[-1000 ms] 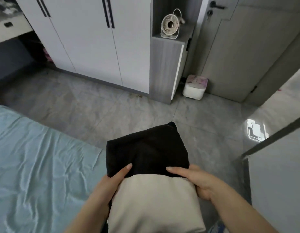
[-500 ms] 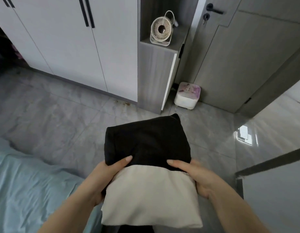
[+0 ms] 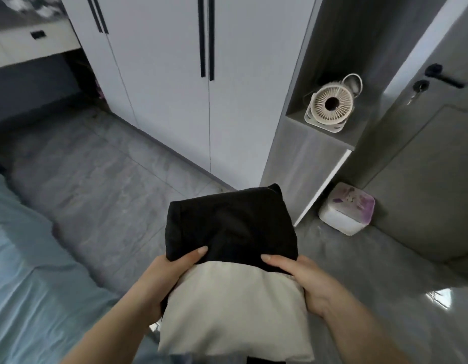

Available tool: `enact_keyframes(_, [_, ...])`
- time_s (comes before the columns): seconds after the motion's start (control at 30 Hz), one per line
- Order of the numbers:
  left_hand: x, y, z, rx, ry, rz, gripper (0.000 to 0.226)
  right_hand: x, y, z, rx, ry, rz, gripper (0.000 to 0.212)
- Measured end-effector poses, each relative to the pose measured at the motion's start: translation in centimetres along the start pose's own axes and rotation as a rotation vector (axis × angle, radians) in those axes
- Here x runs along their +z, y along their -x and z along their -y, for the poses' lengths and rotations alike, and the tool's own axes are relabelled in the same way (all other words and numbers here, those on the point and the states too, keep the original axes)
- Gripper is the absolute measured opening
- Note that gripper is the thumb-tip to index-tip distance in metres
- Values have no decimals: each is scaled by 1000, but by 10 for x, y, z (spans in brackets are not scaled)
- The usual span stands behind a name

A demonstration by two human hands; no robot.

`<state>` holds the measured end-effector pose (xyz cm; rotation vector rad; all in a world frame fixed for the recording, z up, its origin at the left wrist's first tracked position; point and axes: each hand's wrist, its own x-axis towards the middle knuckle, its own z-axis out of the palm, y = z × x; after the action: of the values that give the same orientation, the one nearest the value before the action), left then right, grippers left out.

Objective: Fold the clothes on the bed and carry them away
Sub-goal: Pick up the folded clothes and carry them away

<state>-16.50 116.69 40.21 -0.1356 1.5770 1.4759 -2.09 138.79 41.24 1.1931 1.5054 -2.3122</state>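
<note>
- Both hands clamp one stack of folded clothes (image 3: 232, 271) from its sides: the left hand (image 3: 159, 282) and the right hand (image 3: 306, 282) each lay a thumb across the top where black cloth meets cream cloth, and the remaining fingers curl underneath, hidden by the fabric
- One grey tiled floor (image 3: 96, 179) fills the middle of the frame, with a bright glare at the lower right edge
- One white wardrobe (image 3: 162, 101) stands in the upper centre and carries four dark bar handles, set in two pairs
- One bed (image 3: 30, 285) with a creased light-blue sheet takes up the lower left
- One grey door (image 3: 424, 166) closes the right side; it has one dark lever handle (image 3: 443, 77) with a keyhole just below it
- The stack holds two garments, lower centre, held above the floor just right of the bed: one black garment (image 3: 230, 227) farther from the person and one cream garment (image 3: 235, 311) lying over its near part
- One small box (image 3: 347, 208) sits on the floor beside the door, its lid bearing a purple print too blurred to read
- One round desk fan (image 3: 331, 105) stands in a grey niche, upper right; no lettering on it can be made out
</note>
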Motion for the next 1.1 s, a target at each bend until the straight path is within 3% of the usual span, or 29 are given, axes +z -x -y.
enact_keyframes(0.13, [-11, -43, -36, 19, 140, -121, 58, 17, -76, 64, 32, 104, 141, 50])
enact_keyframes(0.33, [-28, -85, -80, 39, 320, -327, 65, 61, -174, 154, 133, 310, 384, 46])
enact_keyframes(0.57, [-78, -118, -118, 56, 509, -528, 56, 148, -271, 206, 255, 501, 552, 40])
enact_keyframes(0.73, [-147, -154, -151, 58, 601, -588, 48, 231, -338, 230, 281, 570, 583, 37])
enact_keyframes(1.1, [-358, -219, -277, 115, 621, -584, 54, 452, -454, 309, 235, 631, 585, 39])
